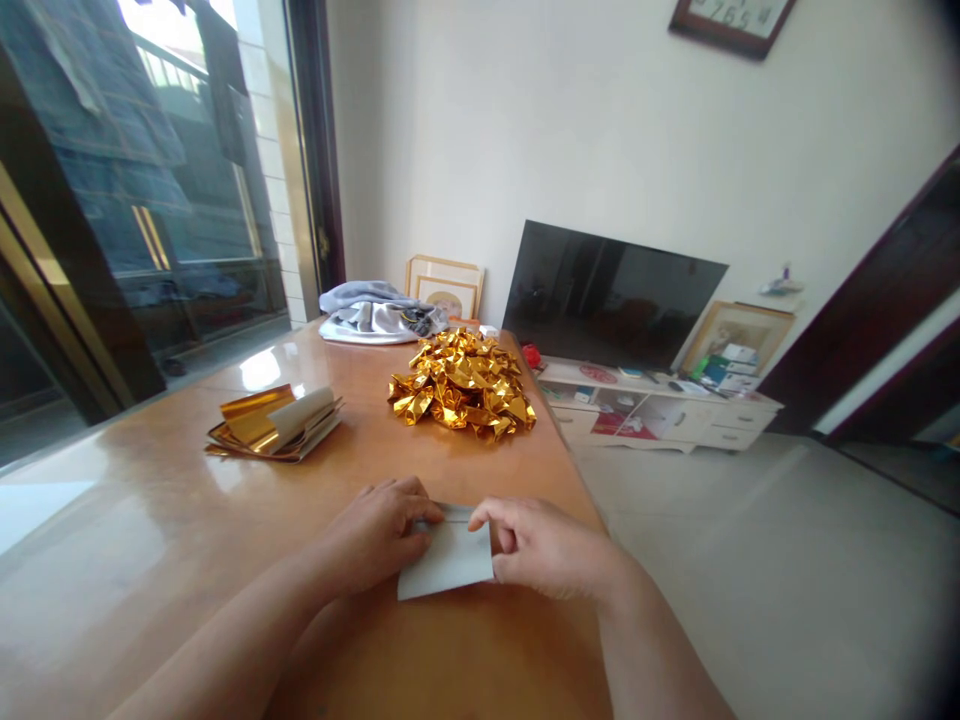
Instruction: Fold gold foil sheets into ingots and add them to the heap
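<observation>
A pale grey paper sheet [448, 560] lies on the wooden table [360, 650] near its front. My left hand [382, 535] presses its fingertips on the sheet's left part. At the right edge, my right hand [544, 548] has the paper between thumb and index finger. Behind the hands rises a pile of folded gold foil pieces [465, 385]. To the left rests a stack of gold-faced paper sheets [274, 422], some curled up and showing a pale back.
Folded grey cloth [375, 312] lies at the table's far end beside picture frames [446, 283]. The table's right edge runs close by my right hand. Beyond it stand a white cabinet [675, 415] and a television [611, 295].
</observation>
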`<action>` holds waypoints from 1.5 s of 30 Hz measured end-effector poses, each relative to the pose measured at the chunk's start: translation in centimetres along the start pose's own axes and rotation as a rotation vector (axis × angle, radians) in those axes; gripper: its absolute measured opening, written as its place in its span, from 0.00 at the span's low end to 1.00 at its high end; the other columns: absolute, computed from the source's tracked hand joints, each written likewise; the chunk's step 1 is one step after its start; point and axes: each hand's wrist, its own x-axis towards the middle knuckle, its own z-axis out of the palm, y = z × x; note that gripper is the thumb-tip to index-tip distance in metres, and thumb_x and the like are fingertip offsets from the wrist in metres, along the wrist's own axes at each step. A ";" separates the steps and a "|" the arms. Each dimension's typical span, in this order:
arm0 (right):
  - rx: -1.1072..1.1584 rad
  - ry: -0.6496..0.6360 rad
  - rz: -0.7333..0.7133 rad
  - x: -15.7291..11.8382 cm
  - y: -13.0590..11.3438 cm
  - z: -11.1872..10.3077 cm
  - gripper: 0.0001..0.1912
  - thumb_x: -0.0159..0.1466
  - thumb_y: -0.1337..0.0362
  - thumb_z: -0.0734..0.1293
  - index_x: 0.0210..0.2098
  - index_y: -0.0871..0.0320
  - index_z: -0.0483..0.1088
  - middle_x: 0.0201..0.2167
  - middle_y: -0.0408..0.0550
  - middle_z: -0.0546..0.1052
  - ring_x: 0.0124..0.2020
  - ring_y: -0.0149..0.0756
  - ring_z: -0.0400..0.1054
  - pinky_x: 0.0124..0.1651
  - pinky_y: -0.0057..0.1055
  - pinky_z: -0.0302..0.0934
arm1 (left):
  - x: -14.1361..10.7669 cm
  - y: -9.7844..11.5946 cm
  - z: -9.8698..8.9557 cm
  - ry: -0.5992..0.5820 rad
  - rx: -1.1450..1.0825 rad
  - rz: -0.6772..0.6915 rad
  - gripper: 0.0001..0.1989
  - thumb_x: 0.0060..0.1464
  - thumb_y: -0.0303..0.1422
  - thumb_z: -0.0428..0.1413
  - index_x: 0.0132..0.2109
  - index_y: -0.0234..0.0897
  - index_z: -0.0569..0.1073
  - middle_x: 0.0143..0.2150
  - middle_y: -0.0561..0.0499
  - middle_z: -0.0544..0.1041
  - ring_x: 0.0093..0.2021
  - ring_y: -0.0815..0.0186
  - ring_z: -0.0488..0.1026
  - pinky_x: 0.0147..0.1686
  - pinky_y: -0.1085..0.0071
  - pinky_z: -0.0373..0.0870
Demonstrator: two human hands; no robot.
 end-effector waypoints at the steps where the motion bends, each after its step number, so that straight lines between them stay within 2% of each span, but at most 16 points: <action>1: 0.026 -0.018 -0.015 0.1 0.1 0.0 0.18 0.56 0.68 0.68 0.47 0.51 0.75 0.27 0.37 0.72 0.28 0.31 0.64 0.30 0.25 0.52 | 0.0 0.0 0.0 0.000 0.001 -0.003 0.16 0.54 0.33 0.55 0.48 0.49 0.80 0.47 0.50 0.77 0.48 0.58 0.73 0.48 0.66 0.67; 4: 0.086 -0.034 -0.039 0.4 0.2 -0.1 0.07 0.61 0.63 0.67 0.38 0.55 0.77 0.28 0.40 0.73 0.29 0.31 0.64 0.31 0.25 0.54 | -0.2 0.3 -0.1 0.009 0.005 -0.012 0.13 0.57 0.34 0.54 0.47 0.49 0.80 0.47 0.51 0.77 0.48 0.58 0.73 0.49 0.64 0.64; 6: 0.122 -0.021 -0.045 0.7 0.3 -0.3 0.08 0.64 0.61 0.65 0.32 0.57 0.75 0.27 0.40 0.72 0.29 0.31 0.62 0.31 0.25 0.53 | -0.2 0.5 -0.1 0.016 0.003 -0.017 0.13 0.61 0.38 0.51 0.45 0.48 0.80 0.46 0.51 0.77 0.48 0.58 0.72 0.49 0.63 0.63; 9: 0.167 -0.014 -0.005 0.9 0.5 -0.7 0.14 0.66 0.58 0.64 0.26 0.59 0.68 0.23 0.38 0.65 0.26 0.28 0.55 0.28 0.25 0.49 | -0.4 0.9 -0.2 0.031 -0.028 -0.050 0.23 0.68 0.46 0.41 0.42 0.45 0.79 0.44 0.50 0.77 0.45 0.59 0.72 0.48 0.63 0.63; 13: 0.229 -0.008 0.097 1.2 1.0 -0.9 0.17 0.66 0.54 0.64 0.25 0.58 0.65 0.21 0.38 0.63 0.23 0.28 0.53 0.26 0.26 0.47 | -0.7 1.3 -0.6 0.047 -0.074 -0.117 0.33 0.68 0.52 0.33 0.42 0.43 0.79 0.43 0.49 0.77 0.44 0.59 0.72 0.49 0.62 0.63; 18: 0.264 0.097 0.192 2.3 2.3 -0.1 0.15 0.64 0.55 0.65 0.26 0.58 0.68 0.21 0.39 0.66 0.23 0.28 0.55 0.26 0.26 0.48 | -0.6 1.5 -0.8 0.033 -0.067 -0.106 0.33 0.67 0.55 0.34 0.39 0.44 0.79 0.41 0.50 0.79 0.45 0.57 0.73 0.47 0.61 0.62; 21: 0.229 0.121 0.222 3.0 3.1 0.5 0.14 0.62 0.56 0.66 0.27 0.59 0.69 0.21 0.38 0.65 0.22 0.27 0.53 0.25 0.26 0.46 | -0.2 1.1 -0.3 0.081 -0.077 -0.145 0.30 0.68 0.53 0.36 0.42 0.44 0.79 0.43 0.49 0.80 0.47 0.55 0.74 0.46 0.61 0.63; 24: 0.164 0.153 0.241 3.5 3.7 1.0 0.14 0.61 0.56 0.67 0.25 0.59 0.70 0.19 0.37 0.64 0.21 0.27 0.52 0.24 0.26 0.44 | 0.3 0.5 0.7 0.128 -0.061 -0.197 0.21 0.64 0.49 0.48 0.51 0.46 0.77 0.47 0.48 0.81 0.50 0.53 0.75 0.46 0.61 0.64; 27: 0.101 0.197 0.256 3.8 4.2 1.4 0.14 0.60 0.55 0.68 0.24 0.59 0.70 0.18 0.37 0.64 0.20 0.26 0.52 0.24 0.27 0.42 | 0.6 0.0 1.5 0.166 -0.038 -0.227 0.20 0.59 0.44 0.54 0.56 0.45 0.74 0.47 0.46 0.81 0.49 0.53 0.76 0.47 0.60 0.65; 34: 0.021 0.291 0.280 4.4 4.7 2.0 0.15 0.60 0.56 0.68 0.22 0.59 0.71 0.16 0.37 0.64 0.19 0.26 0.53 0.24 0.28 0.41 | 0.9 0.2 2.4 0.178 0.006 -0.177 0.17 0.54 0.33 0.54 0.51 0.43 0.72 0.45 0.48 0.80 0.47 0.56 0.75 0.47 0.61 0.62; 45: -0.043 0.336 0.284 4.3 4.3 2.3 0.11 0.59 0.59 0.70 0.24 0.58 0.72 0.18 0.40 0.68 0.21 0.28 0.57 0.27 0.29 0.41 | 1.0 0.4 2.3 0.186 0.053 -0.151 0.11 0.52 0.32 0.54 0.44 0.44 0.69 0.39 0.53 0.77 0.43 0.58 0.73 0.43 0.61 0.57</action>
